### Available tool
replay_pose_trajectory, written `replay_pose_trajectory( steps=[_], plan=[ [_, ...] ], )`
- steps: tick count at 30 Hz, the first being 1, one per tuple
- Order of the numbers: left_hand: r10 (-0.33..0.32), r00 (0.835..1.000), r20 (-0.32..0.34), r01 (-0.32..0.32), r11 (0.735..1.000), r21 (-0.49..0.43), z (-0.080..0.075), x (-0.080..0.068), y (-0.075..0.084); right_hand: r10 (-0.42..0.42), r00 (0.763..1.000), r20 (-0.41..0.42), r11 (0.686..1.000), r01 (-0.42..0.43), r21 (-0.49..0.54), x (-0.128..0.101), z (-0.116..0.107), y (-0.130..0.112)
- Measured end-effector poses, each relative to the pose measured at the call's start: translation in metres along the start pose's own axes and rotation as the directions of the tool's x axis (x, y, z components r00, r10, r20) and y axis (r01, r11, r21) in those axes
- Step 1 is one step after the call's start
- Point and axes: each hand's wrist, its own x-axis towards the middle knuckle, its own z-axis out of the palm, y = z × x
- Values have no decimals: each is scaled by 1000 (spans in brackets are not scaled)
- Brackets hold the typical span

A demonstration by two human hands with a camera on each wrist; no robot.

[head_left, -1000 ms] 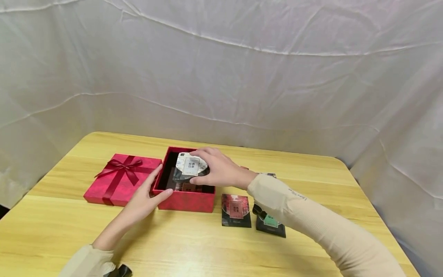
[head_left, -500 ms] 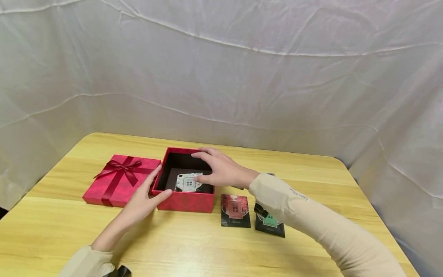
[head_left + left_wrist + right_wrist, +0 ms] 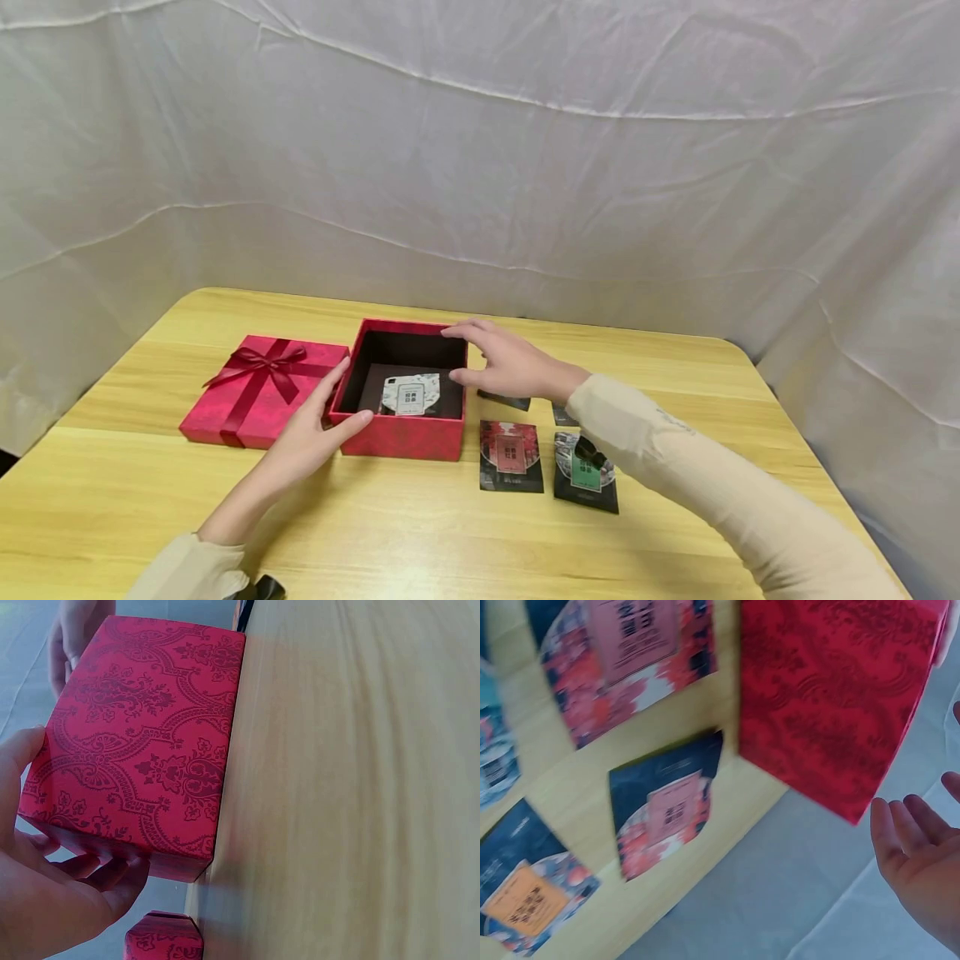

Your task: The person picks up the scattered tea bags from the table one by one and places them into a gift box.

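Box (image 3: 397, 433) first: red, lidless, it sits near the middle of the wooden table (image 3: 450, 542), which is the biggest thing here under the white cloth backdrop (image 3: 525, 167). Its lid (image 3: 258, 387), tied with a ribbon bow, lies flat just to its left, set aside so the opening stays free. The left hand (image 3: 315, 429) rests against the box's near left corner, thumb on the front wall and fingers along the side, seemingly to keep it from sliding. The right hand (image 3: 510, 362) hangs over the right rim, fingers loosely spread and holding nothing. Inside, a pale packet (image 3: 409, 393) lies flat on the dark floor. A second ago that packet was pinched in the right hand above the opening; now it is down and the hand has drawn back to the right. Smaller packets wait on the table right of the box: a red one (image 3: 511, 455), a green one (image 3: 586, 472), and others partly hidden behind the sleeve.
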Motion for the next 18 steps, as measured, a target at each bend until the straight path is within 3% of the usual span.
replay_pose_trajectory(
  steps=[18],
  plan=[
    [-7, 1000, 8, 7, 1000, -3, -1, -1, 3, 67, 997, -44, 995, -64, 70, -56, 19, 52]
  ],
)
